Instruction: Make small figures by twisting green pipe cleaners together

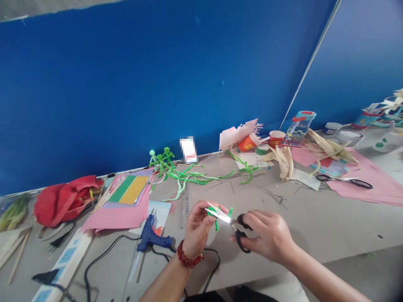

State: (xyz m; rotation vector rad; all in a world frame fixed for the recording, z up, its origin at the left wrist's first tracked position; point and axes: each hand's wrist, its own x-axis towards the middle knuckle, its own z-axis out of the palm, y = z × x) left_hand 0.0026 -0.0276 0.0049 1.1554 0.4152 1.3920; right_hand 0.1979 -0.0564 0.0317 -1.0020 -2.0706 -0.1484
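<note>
- Left hand (197,228) pinching a short green pipe cleaner piece (216,214), held up just above the worktop (315,226), fingers closed around it; red bead bracelet (188,256) on that wrist.
- Right hand (270,237) gripping small black-handled scissors (234,224), fingers through the loops, blades pointing left toward the green piece.
- Blades partly open, tips right at the piece; touching or just short: cannot tell.
- Key relation: piece sits directly left of the right hand, between the two hands; scissors' long axis roughly horizontal, tilted slightly up at the tip end; piece hangs roughly across that axis, one end up, one end down.
- Left hand nearer the piece (holds it); right hand reaches it only through the blades.
- Nearby on the worktop: blue glue gun (151,238) with black cord just left of the left wrist, metal ruler (185,205) behind the left hand, tangle of long green pipe cleaners (192,176) further back, pink paper sheet (118,216) to the left.
- Second pair of scissors (344,180) well apart at right, on pink paper.
</note>
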